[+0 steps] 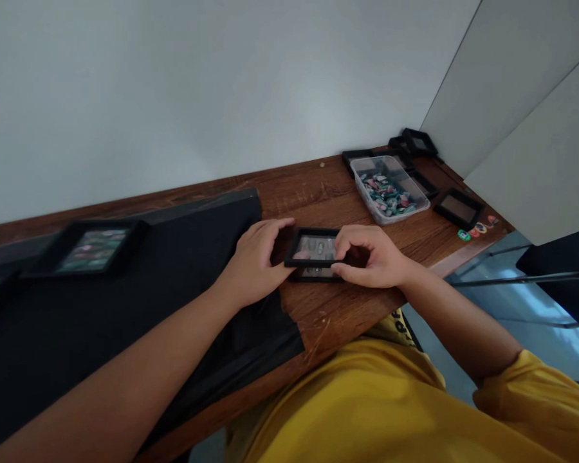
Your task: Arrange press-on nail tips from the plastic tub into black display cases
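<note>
A small black display case with a clear window sits at the wooden table's front, small stones showing through its pane. Its upper framed part looks raised at the front, with the lower part visible beneath. My left hand spans the left side of this case, thumb at the near corner and index finger stretched toward the far one. On the right side, my right hand pinches the frame between curled fingers and thumb. Whether the two parts touch at the back is not clear.
A clear plastic tub of coloured stones stands to the right. Several black cases, including one near the edge, lie around it beside small colourful stickers. Leftward, a filled case rests on black cloth. A white wall rises behind.
</note>
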`<state>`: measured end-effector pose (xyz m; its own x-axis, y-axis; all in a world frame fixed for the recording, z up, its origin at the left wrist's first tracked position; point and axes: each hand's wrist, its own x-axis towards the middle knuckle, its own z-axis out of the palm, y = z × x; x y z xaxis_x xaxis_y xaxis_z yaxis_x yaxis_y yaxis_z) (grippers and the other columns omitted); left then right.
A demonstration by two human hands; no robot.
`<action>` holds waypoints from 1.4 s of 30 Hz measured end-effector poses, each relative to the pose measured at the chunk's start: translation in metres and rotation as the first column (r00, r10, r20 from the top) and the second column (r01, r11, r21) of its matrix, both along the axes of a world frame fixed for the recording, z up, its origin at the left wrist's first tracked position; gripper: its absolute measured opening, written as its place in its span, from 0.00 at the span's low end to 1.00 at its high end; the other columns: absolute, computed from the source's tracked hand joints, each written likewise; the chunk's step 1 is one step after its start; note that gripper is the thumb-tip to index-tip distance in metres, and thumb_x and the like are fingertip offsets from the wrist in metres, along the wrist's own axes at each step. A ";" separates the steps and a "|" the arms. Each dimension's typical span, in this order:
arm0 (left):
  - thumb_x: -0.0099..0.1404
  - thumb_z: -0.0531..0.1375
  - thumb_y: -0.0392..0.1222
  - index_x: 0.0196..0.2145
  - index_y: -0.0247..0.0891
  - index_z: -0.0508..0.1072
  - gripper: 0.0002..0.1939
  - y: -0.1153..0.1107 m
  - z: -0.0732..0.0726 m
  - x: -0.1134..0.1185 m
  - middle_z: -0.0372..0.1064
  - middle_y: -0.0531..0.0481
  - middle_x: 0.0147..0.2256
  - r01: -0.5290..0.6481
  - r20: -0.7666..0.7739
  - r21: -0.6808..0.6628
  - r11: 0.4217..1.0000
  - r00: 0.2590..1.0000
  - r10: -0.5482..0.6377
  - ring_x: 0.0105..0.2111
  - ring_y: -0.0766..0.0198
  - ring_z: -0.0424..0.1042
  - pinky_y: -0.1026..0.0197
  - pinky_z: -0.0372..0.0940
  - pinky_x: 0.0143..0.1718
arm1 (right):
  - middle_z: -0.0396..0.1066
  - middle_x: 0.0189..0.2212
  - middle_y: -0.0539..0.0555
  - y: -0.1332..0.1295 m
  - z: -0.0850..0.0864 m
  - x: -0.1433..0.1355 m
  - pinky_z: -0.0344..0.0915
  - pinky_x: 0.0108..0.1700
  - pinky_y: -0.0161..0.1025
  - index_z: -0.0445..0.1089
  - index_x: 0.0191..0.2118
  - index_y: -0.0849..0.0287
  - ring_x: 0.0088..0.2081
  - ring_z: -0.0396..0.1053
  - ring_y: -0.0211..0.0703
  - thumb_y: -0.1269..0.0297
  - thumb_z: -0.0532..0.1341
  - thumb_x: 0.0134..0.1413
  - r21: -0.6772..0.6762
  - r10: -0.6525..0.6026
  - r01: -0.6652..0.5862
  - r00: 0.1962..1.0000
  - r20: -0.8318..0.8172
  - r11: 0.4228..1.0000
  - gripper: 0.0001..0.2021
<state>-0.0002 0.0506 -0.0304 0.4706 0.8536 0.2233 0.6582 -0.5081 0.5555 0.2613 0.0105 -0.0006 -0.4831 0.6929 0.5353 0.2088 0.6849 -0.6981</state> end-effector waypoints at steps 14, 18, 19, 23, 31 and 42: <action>0.64 0.63 0.56 0.59 0.43 0.72 0.28 -0.003 0.002 0.007 0.76 0.39 0.57 0.008 0.054 0.018 1.000 0.999 -0.009 0.62 0.40 0.70 0.34 0.65 0.66 | 0.72 0.29 0.50 0.000 -0.002 0.001 0.66 0.37 0.37 0.70 0.31 0.57 0.31 0.69 0.38 0.64 0.68 0.60 0.021 0.008 -0.008 1.000 0.012 1.000 0.08; 0.65 0.61 0.55 0.59 0.40 0.72 0.28 -0.006 0.003 0.012 0.76 0.38 0.56 0.005 0.055 0.055 0.999 0.998 -0.008 0.61 0.39 0.70 0.35 0.65 0.66 | 0.72 0.28 0.50 0.000 -0.002 0.000 0.65 0.36 0.36 0.70 0.31 0.57 0.31 0.68 0.38 0.66 0.68 0.60 0.036 0.012 -0.013 1.000 0.011 0.999 0.08; 0.65 0.60 0.54 0.59 0.39 0.72 0.28 -0.007 0.004 0.012 0.76 0.38 0.56 0.003 0.049 0.063 0.998 0.999 -0.006 0.61 0.39 0.70 0.35 0.65 0.66 | 0.72 0.28 0.50 0.000 -0.002 0.001 0.65 0.36 0.36 0.70 0.31 0.57 0.31 0.68 0.38 0.66 0.68 0.60 0.038 0.013 -0.013 1.000 0.015 0.999 0.09; 0.60 0.61 0.48 0.60 0.40 0.72 0.30 -0.012 0.008 0.013 0.75 0.40 0.58 0.015 -0.013 0.089 0.996 1.000 -0.013 0.65 0.37 0.66 0.34 0.60 0.68 | 0.72 0.28 0.50 0.000 -0.002 0.001 0.65 0.36 0.37 0.70 0.31 0.57 0.31 0.68 0.39 0.65 0.68 0.60 0.044 0.018 -0.020 0.999 0.044 0.999 0.08; 0.61 0.60 0.47 0.60 0.42 0.72 0.30 -0.018 0.013 0.015 0.75 0.41 0.59 -0.006 -0.057 0.122 0.993 0.998 0.013 0.65 0.37 0.67 0.34 0.58 0.70 | 0.71 0.27 0.50 0.000 -0.002 0.001 0.65 0.36 0.37 0.69 0.30 0.57 0.30 0.68 0.38 0.64 0.68 0.59 0.038 0.022 -0.024 0.998 0.066 0.999 0.09; 0.66 0.63 0.56 0.67 0.43 0.66 0.34 -0.015 0.002 -0.003 0.69 0.38 0.65 0.141 0.046 0.098 0.985 0.988 -0.146 0.68 0.39 0.64 0.34 0.57 0.71 | 0.72 0.27 0.50 -0.001 0.000 0.001 0.65 0.35 0.36 0.69 0.30 0.56 0.29 0.68 0.39 0.64 0.68 0.59 0.031 0.013 -0.015 0.997 0.074 0.999 0.09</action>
<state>-0.0037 0.0357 -0.0284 0.5722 0.7518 0.3278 0.5453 -0.6472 0.5327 0.2622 0.0093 -0.0007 -0.5317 0.6690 0.5194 0.2490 0.7096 -0.6591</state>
